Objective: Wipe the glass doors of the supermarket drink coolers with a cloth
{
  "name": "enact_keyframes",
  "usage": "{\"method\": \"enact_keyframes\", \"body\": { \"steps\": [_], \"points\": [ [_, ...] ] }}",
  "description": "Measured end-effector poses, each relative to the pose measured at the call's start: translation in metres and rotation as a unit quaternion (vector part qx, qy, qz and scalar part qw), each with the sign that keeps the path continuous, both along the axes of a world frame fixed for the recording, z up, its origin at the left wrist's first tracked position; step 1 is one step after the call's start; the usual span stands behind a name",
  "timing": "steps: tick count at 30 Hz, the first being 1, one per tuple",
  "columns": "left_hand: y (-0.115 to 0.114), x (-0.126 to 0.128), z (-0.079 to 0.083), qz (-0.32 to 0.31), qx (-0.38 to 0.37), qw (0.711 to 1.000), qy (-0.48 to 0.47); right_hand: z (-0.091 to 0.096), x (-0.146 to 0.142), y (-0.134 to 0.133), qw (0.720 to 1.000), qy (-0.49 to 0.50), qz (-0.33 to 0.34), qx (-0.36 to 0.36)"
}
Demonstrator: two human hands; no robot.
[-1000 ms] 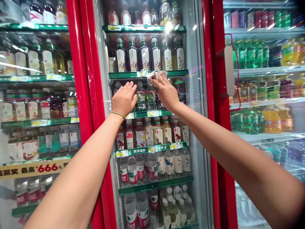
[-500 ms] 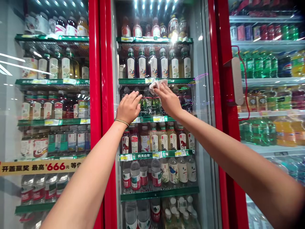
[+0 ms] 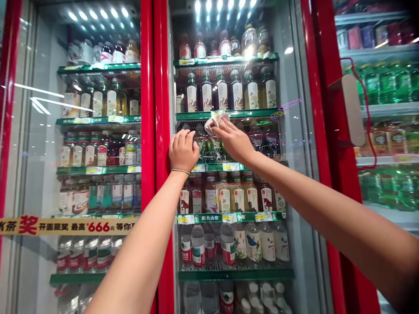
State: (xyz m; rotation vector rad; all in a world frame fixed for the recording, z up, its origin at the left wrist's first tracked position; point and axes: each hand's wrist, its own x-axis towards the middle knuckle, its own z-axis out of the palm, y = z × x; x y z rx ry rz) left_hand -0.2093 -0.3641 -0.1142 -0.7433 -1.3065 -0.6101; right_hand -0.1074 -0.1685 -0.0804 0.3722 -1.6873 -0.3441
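My right hand [image 3: 236, 138] presses a crumpled white cloth [image 3: 213, 122] against the glass door [image 3: 229, 65] of a drinks fridge, at the height of the second green shelf edge. Part of the cloth is hidden under the fingers. Left of it, my left hand [image 3: 183, 151] rests at the door's left side, by the red frame [image 3: 163, 87]. Its fingers are bent but apart, with nothing seen in them, and a thin band [image 3: 181, 171] circles the wrist. Behind the glass, rows of bottles [image 3: 222, 90] stand on the shelves.
A second fridge door on the left carries a yellow banner [image 3: 65, 226] with printed characters. On the right red frame sits a pale box [image 3: 352, 110] with a red cord [image 3: 367, 113] hanging by it. Green bottles [image 3: 386, 83] fill shelves farther right.
The view has swung left, so the fridges appear shifted right. My left hand has moved closer to the red frame's edge. The right hand keeps the cloth near the same shelf edge.
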Motion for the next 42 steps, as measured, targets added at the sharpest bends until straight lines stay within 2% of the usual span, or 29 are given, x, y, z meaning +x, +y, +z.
{"method": "enact_keyframes", "body": {
  "steps": [2, 4, 7, 10, 13, 15, 17, 20, 24, 27, 30, 33, 37, 42],
  "points": [
    [0.000, -0.001, 0.000, -0.008, 0.021, 1.000, -0.010, -0.008, 0.008, 0.008, 0.999, -0.024, -0.009, 0.031],
    [-0.001, -0.002, 0.001, -0.014, 0.030, 0.999, -0.020, -0.006, 0.016, 0.018, 0.999, -0.028, -0.017, 0.035],
    [0.000, -0.002, 0.000, -0.013, 0.028, 0.999, -0.023, 0.008, 0.017, 0.018, 0.999, 0.002, -0.023, -0.022],
    [0.000, -0.001, 0.000, -0.007, 0.030, 0.999, -0.018, 0.015, 0.005, -0.001, 0.997, 0.023, -0.018, -0.075],
    [-0.002, -0.002, 0.000, -0.012, 0.035, 0.999, -0.016, 0.003, -0.003, -0.015, 0.999, -0.006, -0.018, -0.028],
    [-0.002, -0.003, 0.000, -0.019, 0.040, 0.999, -0.015, -0.005, -0.001, -0.013, 0.999, -0.028, -0.029, 0.026],
    [-0.003, -0.003, 0.000, -0.027, 0.039, 0.999, -0.014, -0.005, 0.002, -0.006, 0.997, -0.032, -0.044, 0.052],
    [-0.003, -0.005, -0.001, -0.034, 0.035, 0.999, -0.008, 0.009, 0.002, -0.005, 0.998, -0.009, -0.055, 0.022],
    [-0.002, -0.008, -0.001, -0.034, 0.061, 0.997, 0.008, 0.022, -0.013, -0.027, 0.998, 0.029, -0.044, -0.041],
    [-0.002, -0.011, -0.001, -0.033, 0.065, 0.997, 0.005, 0.013, -0.014, -0.036, 0.999, 0.004, -0.044, -0.004],
    [-0.003, -0.014, -0.002, -0.035, 0.038, 0.999, -0.004, 0.006, -0.005, -0.026, 0.997, -0.032, -0.046, 0.057],
    [-0.004, -0.015, -0.003, -0.036, 0.020, 0.999, -0.010, 0.015, -0.004, -0.019, 0.999, -0.015, -0.040, 0.026],
    [-0.006, -0.015, -0.008, -0.028, 0.013, 1.000, 0.000, 0.029, -0.015, -0.032, 0.999, 0.018, -0.019, -0.035],
    [-0.012, -0.014, -0.021, -0.025, -0.008, 1.000, 0.001, 0.026, -0.009, -0.032, 0.998, -0.036, -0.016, 0.057]
  ]
}}
